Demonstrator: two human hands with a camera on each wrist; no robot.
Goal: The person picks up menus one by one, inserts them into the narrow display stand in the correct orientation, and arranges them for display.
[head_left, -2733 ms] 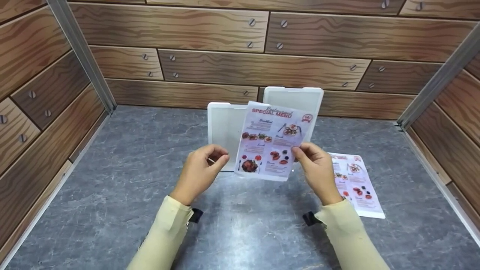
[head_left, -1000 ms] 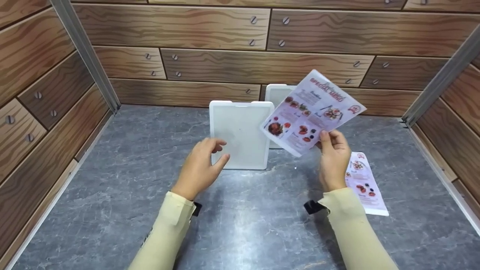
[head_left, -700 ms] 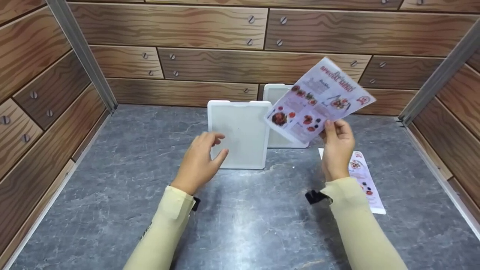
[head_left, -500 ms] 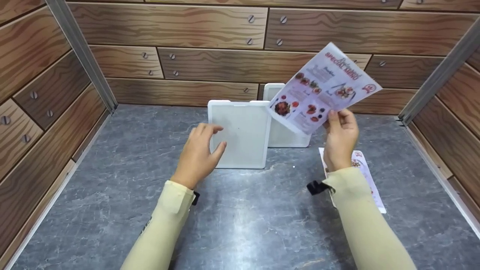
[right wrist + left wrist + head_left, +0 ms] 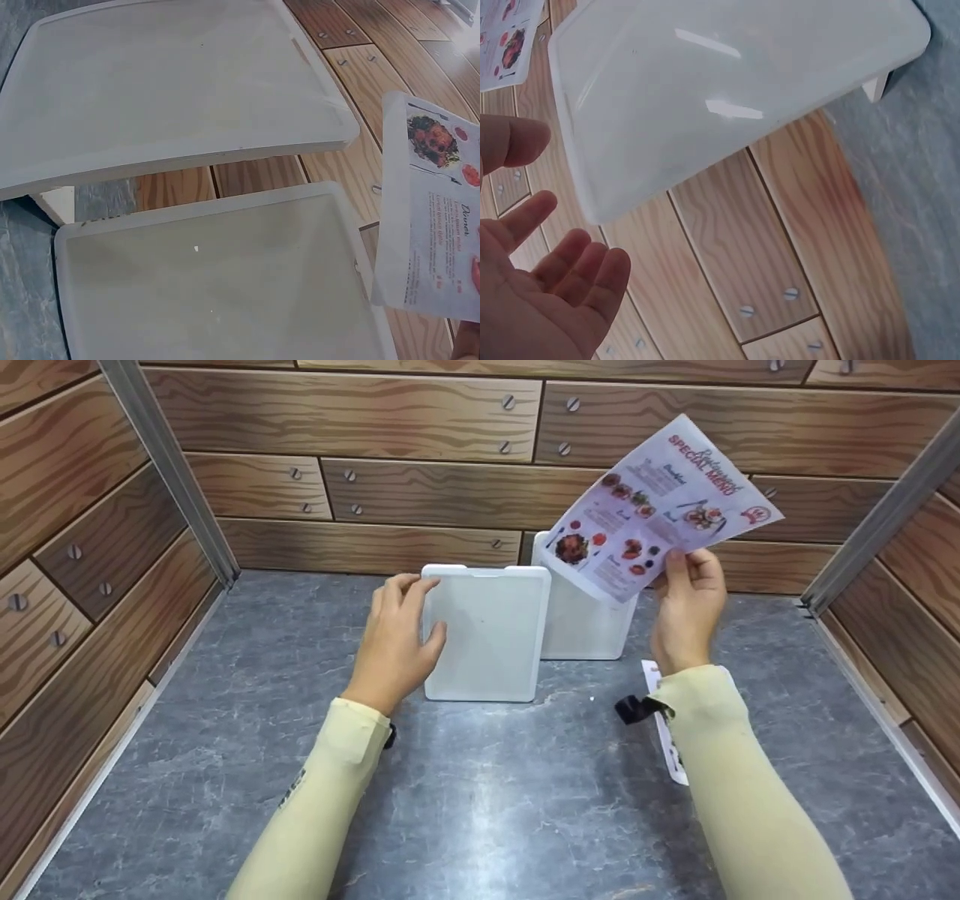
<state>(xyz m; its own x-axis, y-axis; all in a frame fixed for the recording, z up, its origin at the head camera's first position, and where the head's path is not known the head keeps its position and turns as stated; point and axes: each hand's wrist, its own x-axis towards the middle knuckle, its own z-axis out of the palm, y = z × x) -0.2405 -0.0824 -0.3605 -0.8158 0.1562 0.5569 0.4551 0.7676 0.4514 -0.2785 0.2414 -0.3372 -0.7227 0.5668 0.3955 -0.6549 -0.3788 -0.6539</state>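
Note:
My right hand (image 5: 688, 619) pinches a printed menu sheet (image 5: 660, 514) by its lower right edge, thumb in front. The sheet is held up tilted, headed "Restaurant Special Menu", and overlaps the top of the rear white display stand (image 5: 589, 626). A second white display stand (image 5: 491, 641) stands upright closer to me, with a pale blank panel and a notch in its top edge. My left hand (image 5: 397, 641) is beside its left edge, fingers loosely bent and thumb apart. In the left wrist view, the left hand (image 5: 551, 292) holds nothing and a gap shows between it and the stand.
Another menu sheet (image 5: 664, 735) lies on the grey marbled table (image 5: 480, 810), mostly hidden under my right sleeve. Wood-patterned walls (image 5: 360, 420) with metal corner posts enclose the back and sides. A tiny white speck lies in front of the rear stand.
The right hand has carried the menu sheet up and to the right from before the stands, tilting it. The left hand has risen along the front stand's left edge, its fingers spreading.

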